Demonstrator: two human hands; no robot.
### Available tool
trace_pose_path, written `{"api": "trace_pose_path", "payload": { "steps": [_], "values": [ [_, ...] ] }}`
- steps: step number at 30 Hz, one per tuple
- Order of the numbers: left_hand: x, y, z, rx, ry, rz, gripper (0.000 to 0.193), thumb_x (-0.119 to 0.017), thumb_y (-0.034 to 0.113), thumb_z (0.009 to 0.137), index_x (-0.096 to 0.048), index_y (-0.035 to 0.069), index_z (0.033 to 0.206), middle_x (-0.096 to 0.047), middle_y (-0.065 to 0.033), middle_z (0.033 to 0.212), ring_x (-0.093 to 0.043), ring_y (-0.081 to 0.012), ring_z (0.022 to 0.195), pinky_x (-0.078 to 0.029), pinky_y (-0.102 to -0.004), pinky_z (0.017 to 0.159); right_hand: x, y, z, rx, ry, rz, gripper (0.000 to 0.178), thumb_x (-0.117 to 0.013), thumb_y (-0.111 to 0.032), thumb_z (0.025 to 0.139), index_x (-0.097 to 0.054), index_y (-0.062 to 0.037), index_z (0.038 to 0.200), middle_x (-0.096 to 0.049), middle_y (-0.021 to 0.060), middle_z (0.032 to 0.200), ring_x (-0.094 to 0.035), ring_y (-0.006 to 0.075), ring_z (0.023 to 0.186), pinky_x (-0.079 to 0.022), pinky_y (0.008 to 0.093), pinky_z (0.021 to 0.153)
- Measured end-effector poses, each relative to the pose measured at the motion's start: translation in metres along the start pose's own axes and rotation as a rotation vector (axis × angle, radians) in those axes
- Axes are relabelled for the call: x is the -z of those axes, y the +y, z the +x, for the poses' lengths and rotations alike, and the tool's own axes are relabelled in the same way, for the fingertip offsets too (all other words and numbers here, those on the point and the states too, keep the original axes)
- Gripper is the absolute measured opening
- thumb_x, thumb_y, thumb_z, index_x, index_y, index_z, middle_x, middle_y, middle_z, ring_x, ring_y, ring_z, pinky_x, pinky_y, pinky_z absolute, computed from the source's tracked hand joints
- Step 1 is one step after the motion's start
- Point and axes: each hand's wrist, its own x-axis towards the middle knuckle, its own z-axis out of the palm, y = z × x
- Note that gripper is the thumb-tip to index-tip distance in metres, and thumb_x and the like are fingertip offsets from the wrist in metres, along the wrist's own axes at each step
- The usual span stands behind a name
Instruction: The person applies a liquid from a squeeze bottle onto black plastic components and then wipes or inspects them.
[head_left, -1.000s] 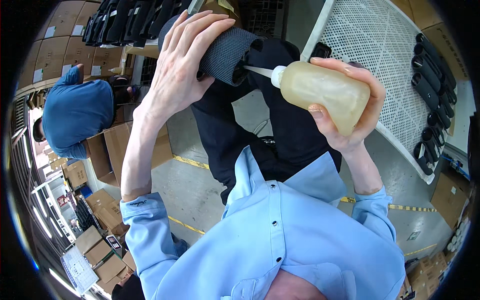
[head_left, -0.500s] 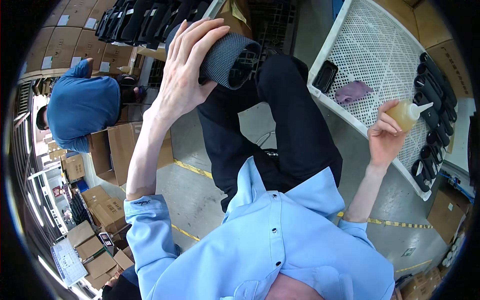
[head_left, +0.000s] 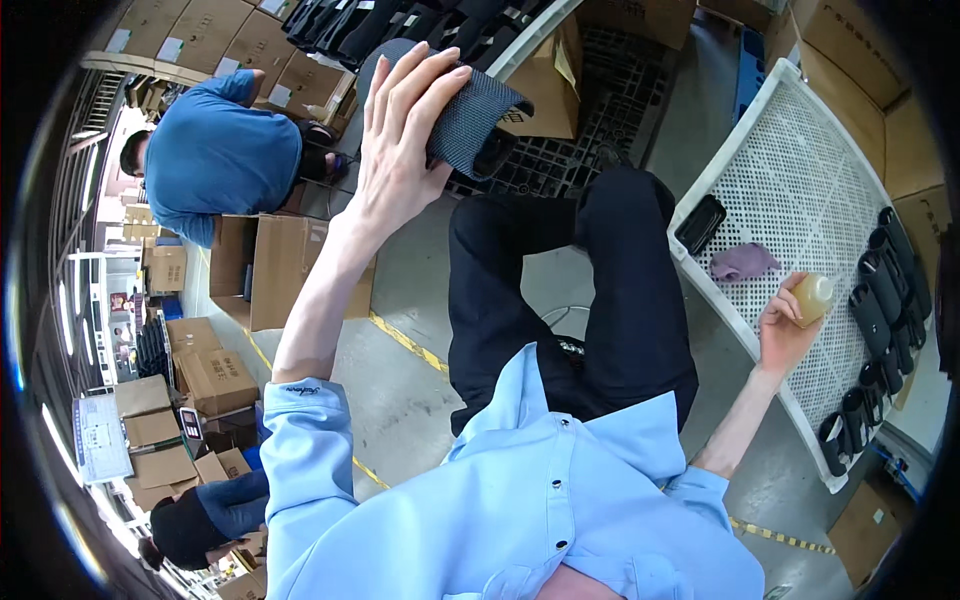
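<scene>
My left hand [head_left: 395,165], raised at the upper middle, is closed around a dark grey woven-covered curved piece [head_left: 475,125]. Its fingers lie across the top, and the thumb is at the near side. The piece's open, hollow end faces right. On the right, my right hand [head_left: 785,335] grips a squeeze bottle [head_left: 815,298] of yellowish liquid by its body, over the tray's near edge. The bottle's pale cap points up and right; its nozzle is hard to make out. Close to that hand, a crumpled purple cloth [head_left: 743,262] and a small black dish [head_left: 700,224] lie on the white perforated tray [head_left: 770,165].
Several black curved pieces [head_left: 880,300] line the tray's right side. Dark pieces [head_left: 385,30] are stacked beyond my left hand, near a black pallet [head_left: 610,100]. At left, a person in blue [head_left: 220,150] bends by an open carton [head_left: 300,270]; another person [head_left: 195,525] is lower left.
The view has shifted, so the surroundings appear further right. The woven piece has turned a little in my left hand. The bottle has tilted, its tip no longer pointing plainly right.
</scene>
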Motion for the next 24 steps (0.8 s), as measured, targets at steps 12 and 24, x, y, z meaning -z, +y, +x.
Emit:
{"api": "trace_pose_path", "payload": {
  "steps": [12, 24],
  "values": [
    [0.023, -0.021, 0.017, -0.080, 0.166, 0.203, 0.093, -0.075, -0.007, 0.065, -0.050, 0.014, 0.152, -0.046, -0.0120, 0.159, -0.033, -0.0354, 0.155, -0.019, -0.0636, 0.129, 0.048, -0.051, 0.019, 0.011, 0.013, 0.129, 0.051, -0.059, -0.030, 0.102, -0.048, -0.0022, 0.144, -0.061, 0.0163, 0.129, -0.045, 0.0123, 0.069, -0.035, 0.0282, 0.062],
    [0.019, -0.020, 0.018, -0.022, 0.076, 0.279, 0.095, -0.079, -0.003, 0.065, -0.048, 0.014, 0.153, -0.046, -0.0131, 0.158, -0.038, -0.0352, 0.151, -0.027, -0.0605, 0.127, 0.031, -0.038, 0.022, 0.131, 0.078, 0.046, 0.043, -0.060, -0.027, 0.102, -0.051, -0.0011, 0.135, -0.061, 0.0142, 0.123, -0.041, 0.0134, 0.069, -0.033, 0.0274, 0.060]
  ]
}}
